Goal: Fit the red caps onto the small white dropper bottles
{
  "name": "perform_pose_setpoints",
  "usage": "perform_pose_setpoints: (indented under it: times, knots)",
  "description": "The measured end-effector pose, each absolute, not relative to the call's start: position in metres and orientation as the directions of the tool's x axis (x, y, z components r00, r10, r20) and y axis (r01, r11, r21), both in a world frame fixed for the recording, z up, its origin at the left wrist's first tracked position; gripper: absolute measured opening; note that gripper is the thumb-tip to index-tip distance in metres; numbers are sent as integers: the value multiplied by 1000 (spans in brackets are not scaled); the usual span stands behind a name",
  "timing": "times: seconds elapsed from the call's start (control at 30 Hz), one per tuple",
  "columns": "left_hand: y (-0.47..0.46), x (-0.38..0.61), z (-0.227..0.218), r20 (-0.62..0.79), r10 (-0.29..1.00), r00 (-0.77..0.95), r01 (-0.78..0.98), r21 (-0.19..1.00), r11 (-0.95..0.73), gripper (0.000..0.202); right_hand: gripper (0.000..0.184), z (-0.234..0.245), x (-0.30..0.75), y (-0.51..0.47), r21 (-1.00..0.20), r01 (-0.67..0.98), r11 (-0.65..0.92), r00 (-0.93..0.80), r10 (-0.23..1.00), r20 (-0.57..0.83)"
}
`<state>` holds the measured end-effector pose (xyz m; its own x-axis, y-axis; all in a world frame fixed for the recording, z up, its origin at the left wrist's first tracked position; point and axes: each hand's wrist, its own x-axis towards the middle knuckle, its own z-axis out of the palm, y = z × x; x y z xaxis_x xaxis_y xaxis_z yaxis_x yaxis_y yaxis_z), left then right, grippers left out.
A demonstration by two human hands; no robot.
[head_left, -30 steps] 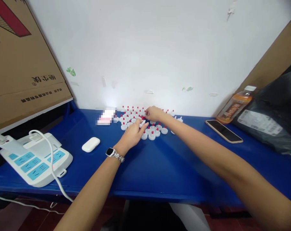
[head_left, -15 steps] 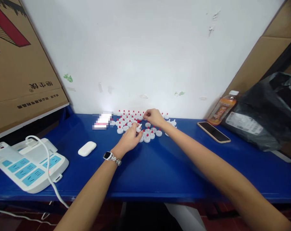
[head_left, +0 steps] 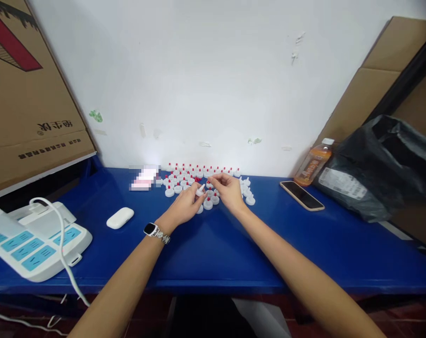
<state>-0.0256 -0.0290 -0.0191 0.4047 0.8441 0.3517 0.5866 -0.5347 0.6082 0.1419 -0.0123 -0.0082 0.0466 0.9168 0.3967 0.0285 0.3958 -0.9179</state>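
Observation:
Several small white caps with red tips (head_left: 179, 177) stand in a cluster near the wall on the blue table (head_left: 234, 244). My left hand (head_left: 185, 205), with a watch on its wrist, pinches a small white nozzle piece (head_left: 200, 190) at the near edge of the cluster. My right hand (head_left: 228, 190) hovers beside it with its fingertips pinched together on something too small to name. Both hands nearly touch over the front caps.
A white earbud case (head_left: 120, 218) lies left of the hands, and a white power strip with a cable (head_left: 33, 239) sits at the far left. A phone (head_left: 301, 195), an orange drink bottle (head_left: 313, 162) and a black bag (head_left: 378, 169) are at the right. Cardboard (head_left: 26, 94) leans at the left.
My right hand has drawn back from the far caps toward my left hand. The left hand has lifted the white nozzle piece slightly. The camera has tilted, shifting the scene leftward.

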Motion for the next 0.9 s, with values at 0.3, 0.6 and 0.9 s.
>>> perform_pose_setpoints:
  times: [0.3,0.6,0.9]
  knots:
    - [-31,-27,-19,359,839,408,613,574,-543,27,30,-19,130,-28,-889,119,442,0,896,445]
    - [-32,-23,-16,410,826,387,560,607,-564,24,36,-9,128,-34,-871,129,474,9,878,479]
    - [-36,-12,-15,389,825,411,542,623,-564,26,28,-15,133,-31,-858,140,495,-12,867,498]
